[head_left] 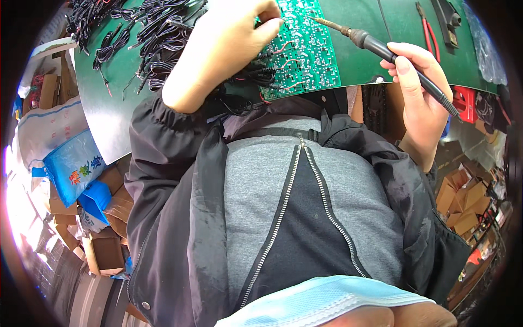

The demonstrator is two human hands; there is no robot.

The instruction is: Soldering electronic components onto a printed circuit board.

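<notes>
A green circuit board panel [321, 60], dense with small parts, lies on the green work surface in front of me. My right hand [422, 87] grips a black-handled soldering iron [376, 44], its tip pointing left over the panel's far part. Over the panel's left side is my left hand [231, 35], thumb and fingers pinched together; what they hold, if anything, is hidden. Short red wires [291, 64] run onto the near part of the panel from black cables [259, 73] beside it. The left hand and wrist hide part of these cables.
Several coiled black cables [155, 41] are heaped at the far left. Red-handled pliers [429, 35], a black block-like tool [448, 24] and clear plastic [487, 46] lie at the far right. Cardboard boxes [463, 193] and a blue bag [73, 163] stand below the table.
</notes>
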